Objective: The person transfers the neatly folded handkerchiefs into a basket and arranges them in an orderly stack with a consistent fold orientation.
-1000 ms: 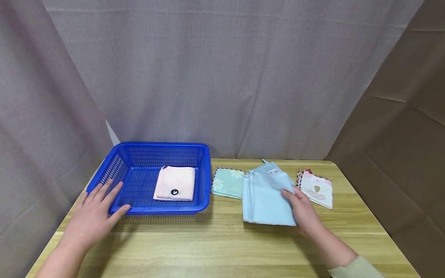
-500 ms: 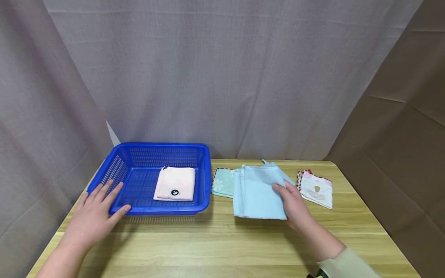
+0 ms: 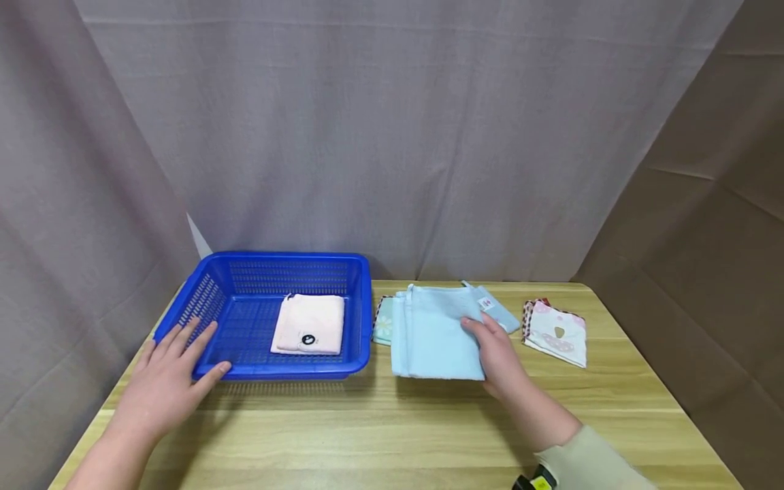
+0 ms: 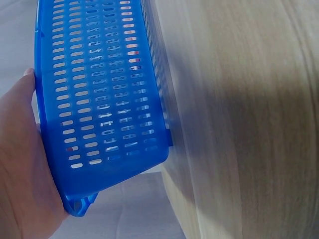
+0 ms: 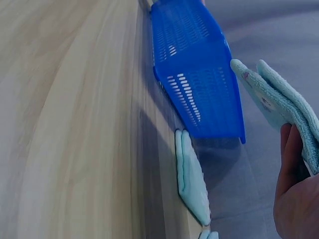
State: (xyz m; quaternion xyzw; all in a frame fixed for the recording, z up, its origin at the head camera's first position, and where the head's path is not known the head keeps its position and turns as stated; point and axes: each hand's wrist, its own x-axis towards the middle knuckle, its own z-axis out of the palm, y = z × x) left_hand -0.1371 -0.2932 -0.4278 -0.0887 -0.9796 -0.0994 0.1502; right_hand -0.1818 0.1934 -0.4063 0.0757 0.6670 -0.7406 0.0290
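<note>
My right hand (image 3: 499, 354) grips a folded light blue towel (image 3: 429, 333) by its right edge, thumb on top and fingers beneath. In the right wrist view this towel (image 5: 286, 102) is raised over the table, its layers folded together. My left hand (image 3: 162, 384) rests with spread fingers on the near left corner of a blue plastic basket (image 3: 288, 373). Inside the basket, on its right side, lies a folded pale pink towel (image 3: 311, 320) with a small black round mark. The held towel partly covers a mint green towel (image 3: 383, 323) with daisies in the head view.
Behind my right hand lies another blue towel (image 3: 502, 316) with a white label. Farther right is a white and pink patterned towel (image 3: 557, 333) with a checked edge. The wooden table (image 3: 343, 435) meets a grey curtain (image 3: 392, 136) at the back and a brown panel (image 3: 716, 258) at the right.
My right hand has carried the light blue towel leftward and slightly away from me, over the mint green towel, uncovering the labelled blue towel. My left hand and the basket have stayed put.
</note>
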